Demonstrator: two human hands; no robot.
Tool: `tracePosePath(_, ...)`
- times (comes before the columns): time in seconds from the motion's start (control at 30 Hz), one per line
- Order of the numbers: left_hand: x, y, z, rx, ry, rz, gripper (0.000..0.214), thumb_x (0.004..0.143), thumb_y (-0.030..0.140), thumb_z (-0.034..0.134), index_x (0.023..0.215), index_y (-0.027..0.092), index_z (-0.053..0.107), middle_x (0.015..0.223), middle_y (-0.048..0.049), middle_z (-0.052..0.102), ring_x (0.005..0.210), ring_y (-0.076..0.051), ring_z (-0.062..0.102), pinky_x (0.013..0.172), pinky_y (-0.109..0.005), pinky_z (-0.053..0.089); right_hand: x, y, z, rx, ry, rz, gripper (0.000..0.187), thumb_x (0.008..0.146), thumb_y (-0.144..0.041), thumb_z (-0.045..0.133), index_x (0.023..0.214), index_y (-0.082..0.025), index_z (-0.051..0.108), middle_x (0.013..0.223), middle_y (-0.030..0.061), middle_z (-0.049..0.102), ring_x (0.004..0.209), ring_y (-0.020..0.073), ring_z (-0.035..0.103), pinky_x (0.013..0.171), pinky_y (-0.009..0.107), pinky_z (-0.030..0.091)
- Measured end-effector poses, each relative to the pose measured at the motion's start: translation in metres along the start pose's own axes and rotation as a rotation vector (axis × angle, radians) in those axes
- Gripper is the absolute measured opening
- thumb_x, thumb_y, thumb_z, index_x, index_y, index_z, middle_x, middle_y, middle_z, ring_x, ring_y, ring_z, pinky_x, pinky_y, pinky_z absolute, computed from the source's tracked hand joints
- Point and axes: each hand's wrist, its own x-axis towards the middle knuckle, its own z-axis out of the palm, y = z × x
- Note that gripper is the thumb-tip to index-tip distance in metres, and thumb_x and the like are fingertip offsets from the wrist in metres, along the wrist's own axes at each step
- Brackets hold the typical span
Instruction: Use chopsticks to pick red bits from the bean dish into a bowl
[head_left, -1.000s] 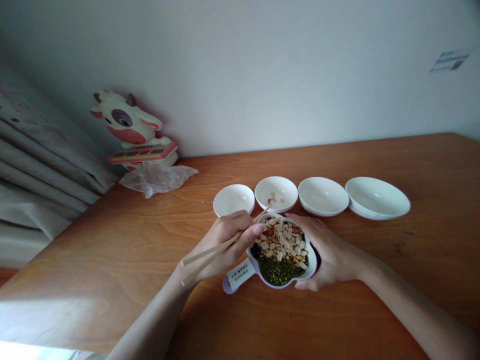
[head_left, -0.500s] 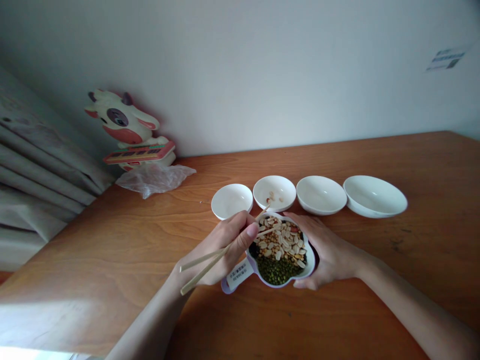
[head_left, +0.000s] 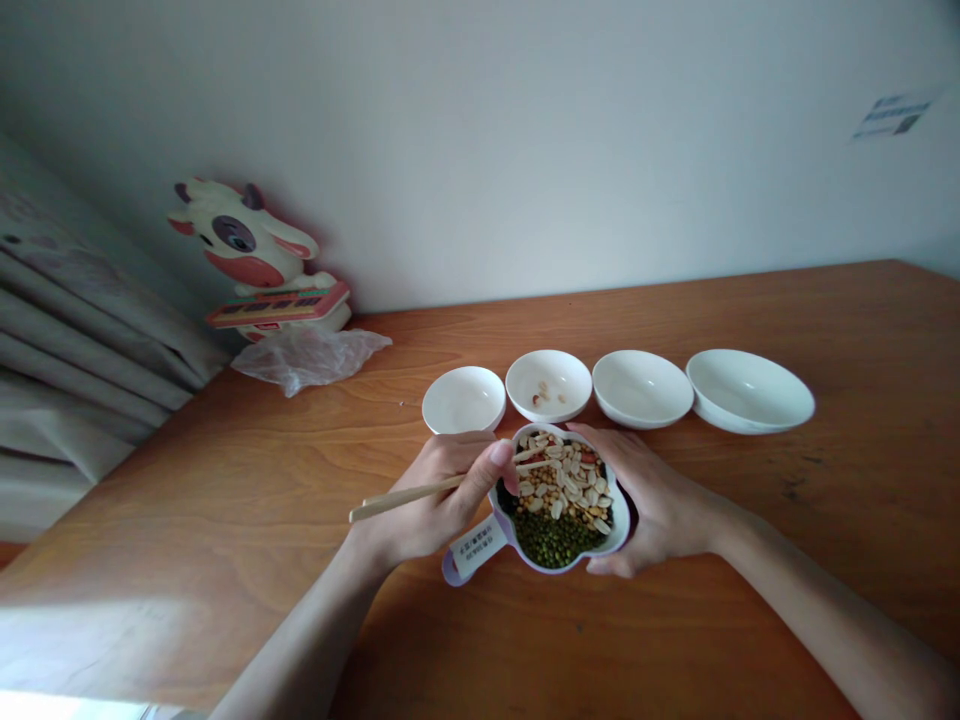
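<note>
My left hand (head_left: 457, 490) grips a pair of wooden chopsticks (head_left: 409, 495), their tips among the peanuts (head_left: 574, 480) in a handled scoop. My right hand (head_left: 652, 500) is wrapped round the far right side of that scoop (head_left: 622, 545), which is white inside with a purple rim and a labelled handle pointing left. Green beans (head_left: 551, 540) fill its near part, with yellowish beans under the peanuts and dark ones at the edges. Just beyond the scoop, a white bowl (head_left: 566, 365) contains a few peanut pieces. Whether the tips pinch a peanut, I cannot tell.
Three more white bowls, the left one (head_left: 461, 400), a middle one (head_left: 641, 388) and the right one (head_left: 750, 390), stand in the same row. A cow-shaped toy keyboard (head_left: 281, 300) leans by the wall, a clear plastic bag (head_left: 315, 358) before it. A curtain (head_left: 82, 330) hangs at left.
My left hand has turned, bringing the chopsticks closer together and lower. Their tips have come back from the peanut bowl's rim to the peanuts in the scoop. My right hand stays put.
</note>
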Motion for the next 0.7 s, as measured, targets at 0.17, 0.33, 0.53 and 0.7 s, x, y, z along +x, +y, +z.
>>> tracePosePath(0.17, 0.0029, 0.0025, 0.0017, 0.053, 0.031, -0.085, 0.05, 0.122, 0.053, 0.045, 0.1, 0.018, 0.074, 0.085, -0.0031, 0.073, 0.074, -0.015, 0.063, 0.071, -0.027, 0.051, 0.0002, -0.0002, 0.0005, -0.023, -0.012, 0.0, 0.153, 0.059, -0.063, 0.103, 0.18, -0.036, 0.012, 0.172, 0.0207, 0.051, 0.151, 0.0547, 0.056, 0.124, 0.076, 0.046)
tracePosePath(0.33, 0.001, -0.005, 0.0017, -0.01, 0.078, -0.096, 0.047, 0.121, 0.049, 0.05, 0.099, 0.017, 0.077, 0.084, -0.0031, 0.074, 0.074, -0.013, 0.064, 0.067, -0.025, 0.05, 0.0, 0.0003, 0.001, -0.01, -0.006, 0.002, 0.153, 0.06, -0.063, 0.103, 0.179, -0.037, 0.012, 0.172, 0.0199, 0.052, 0.15, 0.0528, 0.058, 0.125, 0.075, 0.046)
tracePosePath(0.53, 0.004, -0.0039, 0.0006, -0.102, 0.146, -0.008, 0.027, 0.111, 0.038, 0.07, 0.095, 0.017, 0.076, 0.082, -0.0015, 0.075, 0.068, -0.011, 0.063, 0.059, -0.021, 0.047, -0.0021, 0.0035, 0.0029, 0.006, -0.004, 0.005, 0.151, 0.06, -0.065, 0.102, 0.179, -0.034, 0.016, 0.172, 0.0201, 0.052, 0.151, 0.0526, 0.057, 0.126, 0.075, 0.044)
tracePosePath(0.7, 0.0029, -0.0038, -0.0002, -0.062, 0.127, 0.06, 0.023, 0.112, 0.036, 0.07, 0.101, 0.018, 0.079, 0.094, -0.0047, 0.079, 0.08, -0.014, 0.07, 0.071, -0.023, 0.054, -0.0031, 0.0051, 0.004, -0.005, -0.012, 0.01, 0.152, 0.059, -0.065, 0.102, 0.18, -0.035, 0.014, 0.173, 0.021, 0.051, 0.152, 0.0546, 0.055, 0.125, 0.077, 0.045)
